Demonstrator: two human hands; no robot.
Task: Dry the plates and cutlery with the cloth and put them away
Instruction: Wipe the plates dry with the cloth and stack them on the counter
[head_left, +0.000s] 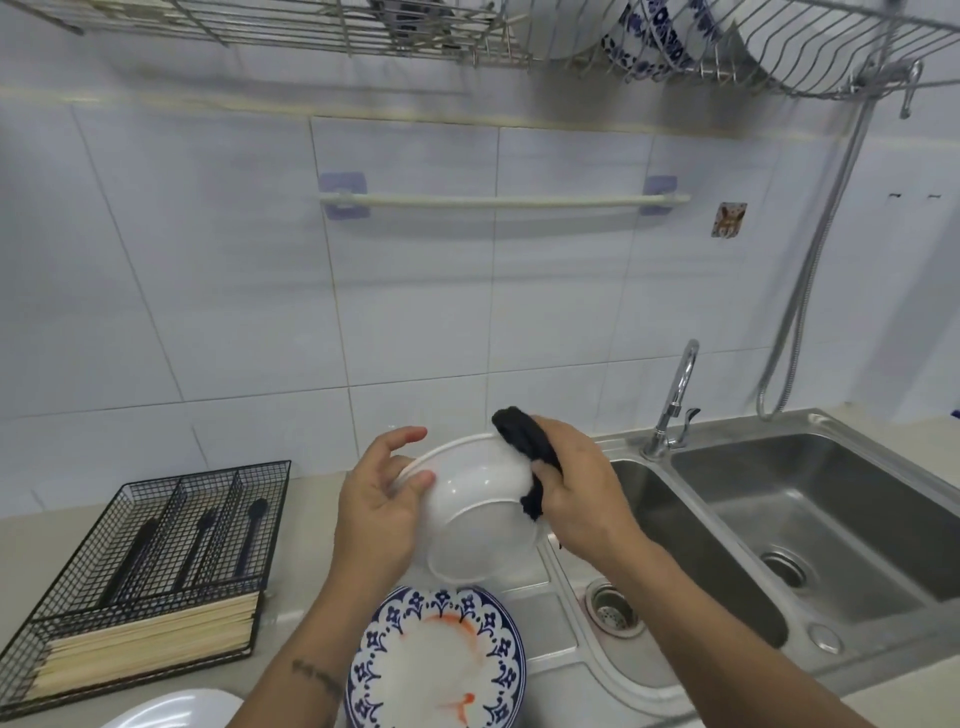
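- Your left hand grips the rim of a white bowl, thumb curled over the edge and fingers behind it, holding the bowl tilted in the air above the bench and just left of the sink.
- Your right hand is closed around a dark cloth, pressing it against the bowl's right rim; one end of the cloth sticks up past your fingers and the other hangs down over the bowl's outer side.
- Below the bowl, a blue-patterned plate lies face up at the sink's left edge, with an orange mark in its white centre; it seems to sit on top of another plate, though the edge is too blurred to be sure.
- A white dish shows at the bottom edge, left of your forearm.
- On the bench to your left stands a black wire cutlery tray: dark-handled utensils lie in its rear compartments, pale chopsticks fill the front one.
- Overhead, a wire rack holds blue-and-white dishes standing on edge.
- A tap rises behind the sink's two basins.
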